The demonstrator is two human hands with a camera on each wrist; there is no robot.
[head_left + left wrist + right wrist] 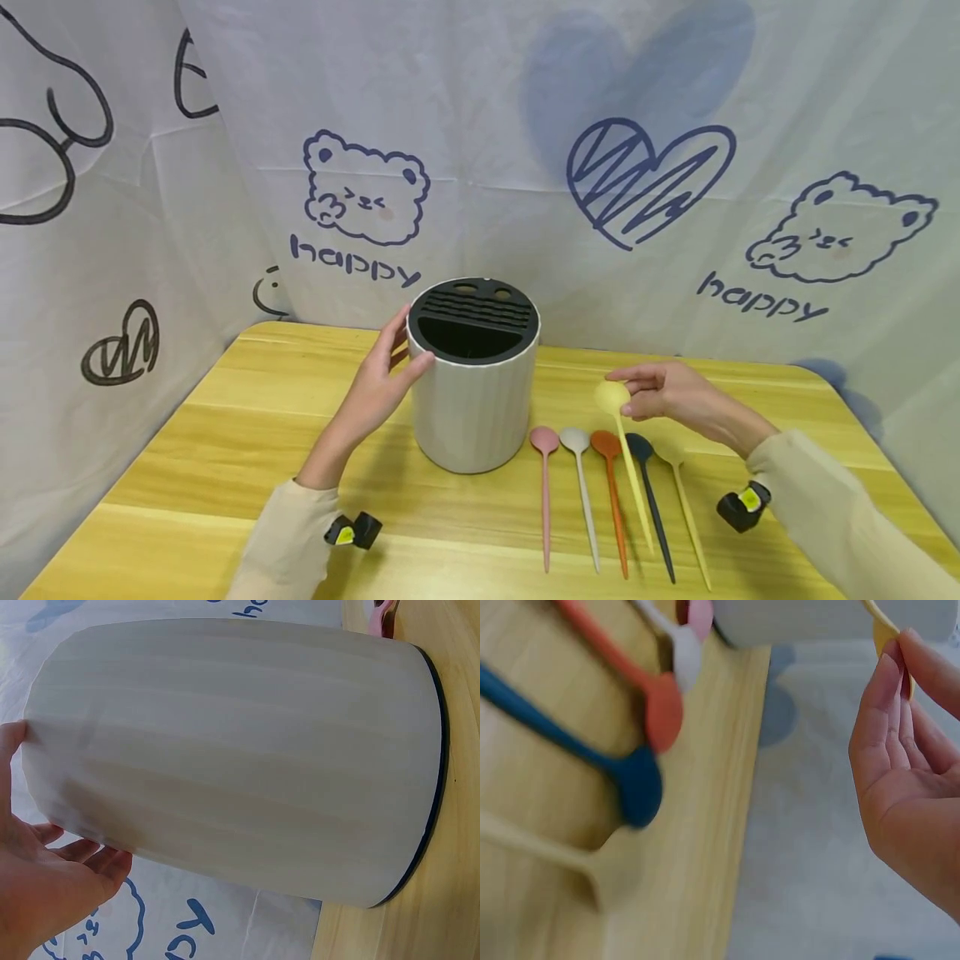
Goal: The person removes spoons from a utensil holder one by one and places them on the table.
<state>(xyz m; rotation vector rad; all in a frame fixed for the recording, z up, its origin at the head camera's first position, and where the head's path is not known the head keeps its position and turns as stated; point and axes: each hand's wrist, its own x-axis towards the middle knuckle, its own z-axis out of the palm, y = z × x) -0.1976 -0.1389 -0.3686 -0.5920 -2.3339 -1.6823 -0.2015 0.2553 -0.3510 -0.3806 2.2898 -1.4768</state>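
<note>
A white ribbed utensil holder with a black slotted top stands upright on the table. My left hand rests on its left side near the rim, thumb toward the front, fingers behind. In the left wrist view, fingertips of the left hand touch the holder's wall. My right hand pinches a yellow spoon by its bowl, between thumb and fingers, the handle pointing down. Below this spoon lie an orange spoon and a dark blue spoon.
Left of the orange spoon lie a pink spoon and a white spoon. A pale yellow spoon lies at the row's right end. The wooden table meets a printed white cloth behind.
</note>
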